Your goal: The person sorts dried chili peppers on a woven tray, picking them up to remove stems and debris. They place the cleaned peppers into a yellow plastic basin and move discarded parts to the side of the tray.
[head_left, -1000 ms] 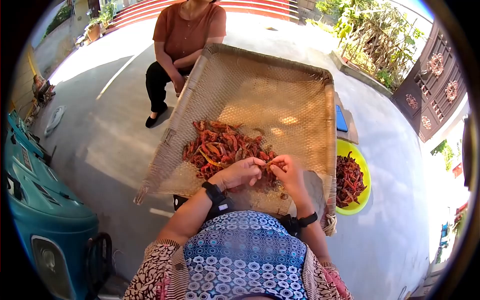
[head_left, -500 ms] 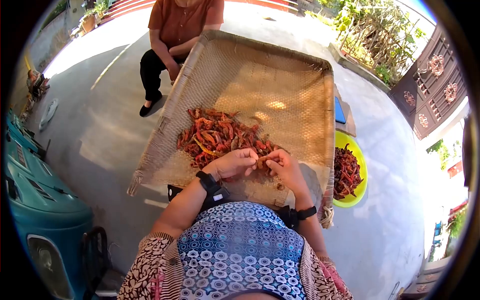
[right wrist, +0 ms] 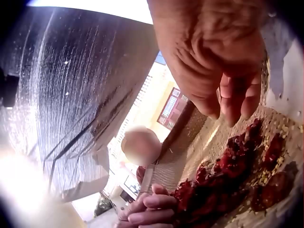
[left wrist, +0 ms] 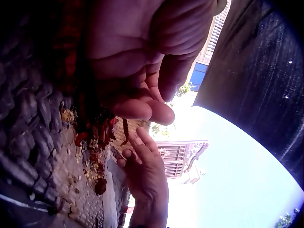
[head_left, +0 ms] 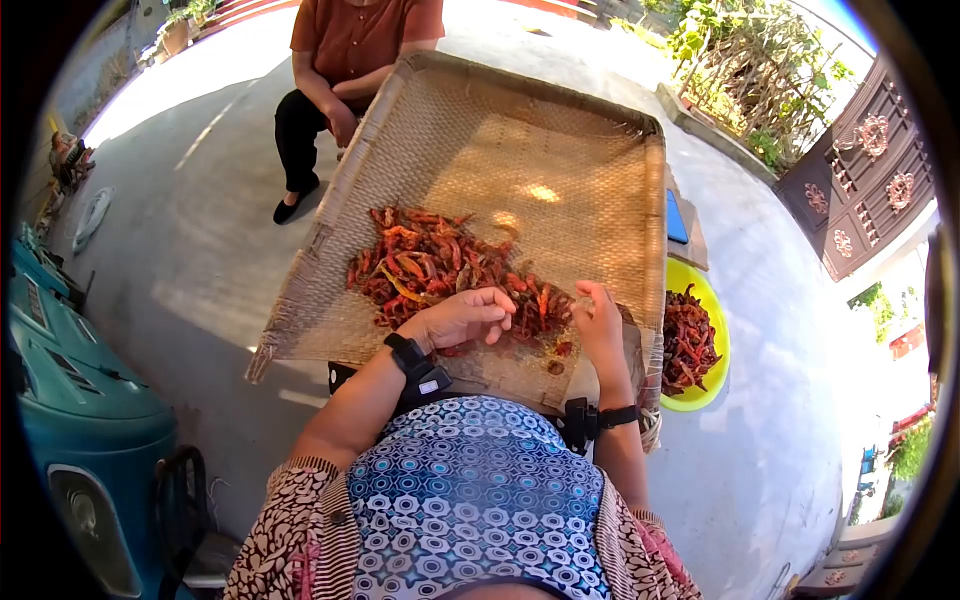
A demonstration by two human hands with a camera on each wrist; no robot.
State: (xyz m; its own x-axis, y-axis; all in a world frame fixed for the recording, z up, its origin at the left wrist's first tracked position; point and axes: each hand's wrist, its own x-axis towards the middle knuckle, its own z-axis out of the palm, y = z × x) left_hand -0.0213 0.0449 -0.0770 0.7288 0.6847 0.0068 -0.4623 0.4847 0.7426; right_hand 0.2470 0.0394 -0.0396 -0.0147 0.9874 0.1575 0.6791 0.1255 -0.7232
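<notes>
A pile of dried red chili peppers (head_left: 440,255), one of them yellowish, lies in a large woven bamboo tray (head_left: 590,190). My left hand (head_left: 465,318) hovers at the pile's near edge, its fingers loosely curled and nothing visible in them. To its right, my right hand (head_left: 602,328) is raised over the tray with fingers and thumb slightly bent and apart. Both hands are separated by a gap. In the right wrist view, the right fingertips (right wrist: 232,116) hang above dark red chilies (right wrist: 232,161) and scattered pale seeds (right wrist: 266,175).
A yellow-green basin (head_left: 712,372) of chilies stands on the ground right of the tray. Behind it, a blue flat object (head_left: 677,220) lies on cardboard. A seated person (head_left: 365,60) is beyond the tray's far left side. A teal vehicle (head_left: 90,420) stands at left.
Earlier both hands met over the tray, pinching a small brownish chili piece between them. Now they have parted, the right hand shifting right, and that piece no longer shows between the fingers.
</notes>
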